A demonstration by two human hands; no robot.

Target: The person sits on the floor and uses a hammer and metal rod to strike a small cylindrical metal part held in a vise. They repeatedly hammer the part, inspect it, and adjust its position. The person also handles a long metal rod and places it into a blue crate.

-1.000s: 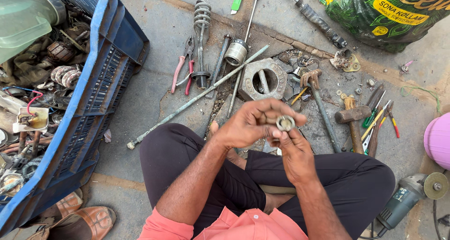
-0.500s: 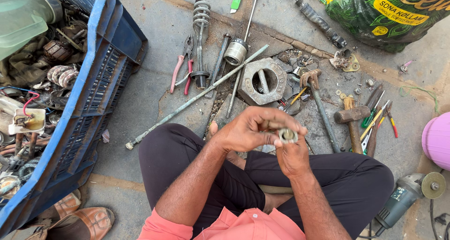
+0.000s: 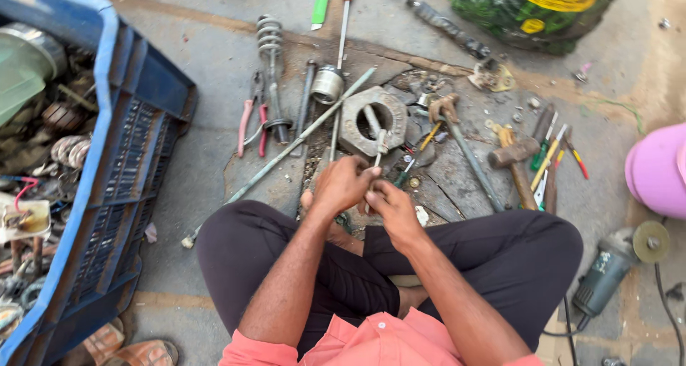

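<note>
I sit cross-legged on the concrete floor with both hands together above my lap. My left hand curls its fingers over a small round metal part, which is almost hidden between the two hands. My right hand pinches the same part from the right, thumb against my left fingers. Just beyond my hands lies a thick hexagonal metal ring with a short tool resting in its hole.
A blue plastic crate of scrap parts stands at the left. Pink-handled pliers, a long thin rod, a coil-spring shaft, two hammers, screwdrivers, an angle grinder, a pink tub and a green sack surround me.
My hands have closed over the round metal part, which showed openly between my fingers a second ago. They have moved slightly toward the hexagonal ring.
</note>
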